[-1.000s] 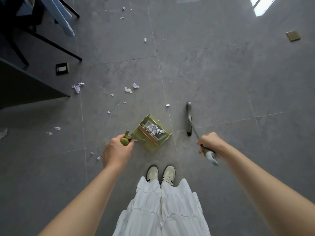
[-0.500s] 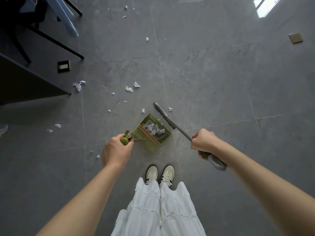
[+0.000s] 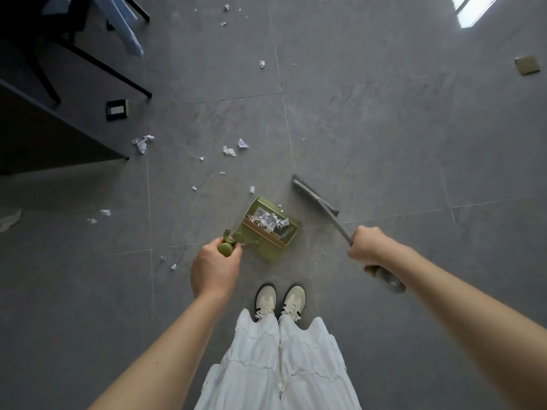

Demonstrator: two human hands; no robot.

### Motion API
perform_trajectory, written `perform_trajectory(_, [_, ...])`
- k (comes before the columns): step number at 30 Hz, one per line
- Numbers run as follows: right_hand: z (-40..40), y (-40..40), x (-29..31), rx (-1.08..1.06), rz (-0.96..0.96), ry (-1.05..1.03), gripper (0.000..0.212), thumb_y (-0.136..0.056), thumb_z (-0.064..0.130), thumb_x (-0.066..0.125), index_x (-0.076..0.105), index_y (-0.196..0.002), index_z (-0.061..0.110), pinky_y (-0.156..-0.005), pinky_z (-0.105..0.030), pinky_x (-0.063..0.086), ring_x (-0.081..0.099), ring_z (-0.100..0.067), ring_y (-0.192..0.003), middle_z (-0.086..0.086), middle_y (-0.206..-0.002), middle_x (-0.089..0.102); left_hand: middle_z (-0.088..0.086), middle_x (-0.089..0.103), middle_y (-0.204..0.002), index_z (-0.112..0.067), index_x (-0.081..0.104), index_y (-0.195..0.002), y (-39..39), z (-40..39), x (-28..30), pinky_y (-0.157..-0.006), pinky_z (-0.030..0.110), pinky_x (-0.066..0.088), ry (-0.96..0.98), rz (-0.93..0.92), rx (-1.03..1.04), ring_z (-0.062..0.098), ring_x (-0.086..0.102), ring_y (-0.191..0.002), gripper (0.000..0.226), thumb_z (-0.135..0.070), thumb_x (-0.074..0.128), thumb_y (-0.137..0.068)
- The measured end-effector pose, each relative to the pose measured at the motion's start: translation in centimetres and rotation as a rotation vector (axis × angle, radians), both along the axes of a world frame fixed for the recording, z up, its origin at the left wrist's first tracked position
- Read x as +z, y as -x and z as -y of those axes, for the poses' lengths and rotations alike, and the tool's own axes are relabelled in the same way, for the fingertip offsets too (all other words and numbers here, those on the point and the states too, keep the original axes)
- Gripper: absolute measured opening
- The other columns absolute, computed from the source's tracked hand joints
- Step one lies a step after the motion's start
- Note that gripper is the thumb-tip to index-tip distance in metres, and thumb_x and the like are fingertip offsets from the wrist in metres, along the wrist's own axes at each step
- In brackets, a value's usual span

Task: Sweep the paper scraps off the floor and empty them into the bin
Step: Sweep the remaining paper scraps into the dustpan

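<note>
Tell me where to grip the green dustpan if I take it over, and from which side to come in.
Grip the dustpan by the round knob ending its upright handle, where the left hand holds it now. Come from above on the handle side, nearest the shoes. The open mouth faces away toward the loose paper scraps, and the pan already holds scraps, so keep it level.
</note>
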State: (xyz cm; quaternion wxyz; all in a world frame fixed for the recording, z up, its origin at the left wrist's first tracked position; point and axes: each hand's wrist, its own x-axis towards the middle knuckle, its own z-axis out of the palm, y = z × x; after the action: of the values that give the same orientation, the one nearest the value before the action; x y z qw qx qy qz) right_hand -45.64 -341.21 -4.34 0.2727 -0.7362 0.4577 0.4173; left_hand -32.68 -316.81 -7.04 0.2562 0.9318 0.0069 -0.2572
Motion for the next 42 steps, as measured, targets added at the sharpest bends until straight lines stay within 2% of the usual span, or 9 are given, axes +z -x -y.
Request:
perform_trajectory(6, [-3.2, 1.6, 1.7, -0.035, -0.005, -0.106, 0.027, -0.084, 0.007, 0.041, 0.062, -0.100, 0.002, -0.040, -0.025, 0.048, 0.051, -0.021, -0.035, -0.013, -0.078, 0.058, 0.007, 0.058, -0.069, -0.018, 0.067, -0.082, 0.5, 0.3, 0.0, -0.063, 0.033, 0.040, -0.014, 0.024, 0.006, 0.036, 0.056, -0.073, 0.022, -0.039, 0.066, -0.090])
perform_trajectory(11, [-3.8, 1.4, 4.0, -0.114, 0.048, -0.117, 0.028, -0.080, 0.002, 0.040, 0.063, -0.096, -0.003, -0.041, -0.024, 0.046, 0.050, -0.023, -0.036, -0.015, -0.066, 0.058, 0.009, 0.059, -0.071, -0.015, 0.070, -0.086, 0.7, -0.6, 0.1, -0.064, 0.034, 0.041, 0.002, 0.039, 0.024, 0.037, 0.056, -0.074, 0.023, -0.038, 0.067, -0.089])
perform_trajectory(17, [-2.8, -1.1, 3.8, 0.000, 0.082, -0.021, 0.026, -0.086, 0.007, 0.039, 0.061, -0.100, 0.003, -0.038, -0.025, 0.047, 0.055, -0.021, -0.038, -0.013, -0.080, 0.058, 0.009, 0.059, -0.067, -0.016, 0.062, -0.074, 0.7, -2.5, 0.7, -0.062, 0.034, 0.038, 0.002, 0.059, 0.113, 0.037, 0.055, -0.071, 0.026, -0.036, 0.068, -0.089])
perform_trajectory(23, [-2.6, -4.5, 0.8, 0.124, 0.119, 0.043, 0.027, -0.086, 0.009, 0.040, 0.062, -0.101, 0.005, -0.052, -0.044, 0.060, 0.060, -0.025, -0.042, -0.012, -0.079, 0.059, 0.010, 0.057, -0.068, -0.016, 0.060, -0.075, -0.1, -4.8, 0.6, -0.063, 0.034, 0.037, -0.023, 0.087, 0.197, 0.036, 0.053, -0.071, 0.025, -0.034, 0.067, -0.090])
perform_trajectory(25, [-2.9, -5.2, 0.0, 0.179, 0.117, 0.053, 0.028, -0.085, 0.011, 0.041, 0.062, -0.102, 0.007, -0.049, -0.039, 0.059, 0.060, -0.024, -0.042, -0.010, -0.078, 0.059, 0.010, 0.057, -0.067, -0.015, 0.061, -0.074, -0.5, -5.1, 0.2, -0.062, 0.034, 0.037, -0.026, 0.092, 0.213, 0.037, 0.054, -0.071, 0.027, -0.035, 0.068, -0.090])
perform_trajectory(28, [-4.0, -5.3, -0.5, 0.289, 0.089, 0.044, 0.030, -0.085, 0.012, 0.042, 0.062, -0.107, 0.010, -0.038, -0.027, 0.047, 0.058, -0.021, -0.042, -0.007, -0.077, 0.055, 0.010, 0.056, -0.066, -0.014, 0.060, -0.071, -0.8, -5.1, -0.1, -0.062, 0.035, 0.038, -0.022, 0.094, 0.231, 0.038, 0.054, -0.070, 0.029, -0.035, 0.069, -0.089])
perform_trajectory(32, [-5.6, -3.8, 0.2, 0.391, 0.047, 0.012, 0.027, -0.087, 0.012, 0.046, 0.059, -0.111, 0.011, -0.048, -0.028, 0.048, 0.054, -0.020, -0.052, -0.002, -0.073, 0.045, 0.010, 0.056, -0.066, -0.015, 0.058, -0.069, -1.0, -4.4, -0.1, -0.063, 0.033, 0.037, -0.012, 0.071, 0.263, 0.037, 0.054, -0.070, 0.030, -0.034, 0.069, -0.089])
perform_trajectory(38, [-5.1, -1.0, 1.6, 0.242, 0.021, -0.104, 0.026, -0.085, 0.009, 0.042, 0.061, -0.102, 0.005, -0.038, -0.025, 0.048, 0.056, -0.019, -0.043, -0.007, -0.078, 0.057, 0.011, 0.056, -0.068, -0.015, 0.056, -0.069, -0.5, -2.7, 0.6, -0.064, 0.034, 0.038, -0.005, 0.062, 0.279, 0.036, 0.053, -0.071, 0.029, -0.032, 0.068, -0.090])
perform_trajectory(42, [-2.9, -0.3, 3.3, 0.087, 0.085, -0.126, 0.024, -0.083, 0.006, 0.039, 0.061, -0.093, 0.004, -0.041, -0.027, 0.050, 0.056, -0.023, -0.044, -0.012, -0.078, 0.060, 0.016, 0.060, -0.070, -0.012, 0.059, -0.069, -0.6, -1.3, 1.2, -0.063, 0.036, 0.039, 0.002, 0.063, 0.308, 0.039, 0.055, -0.073, 0.030, -0.032, 0.068, -0.089])
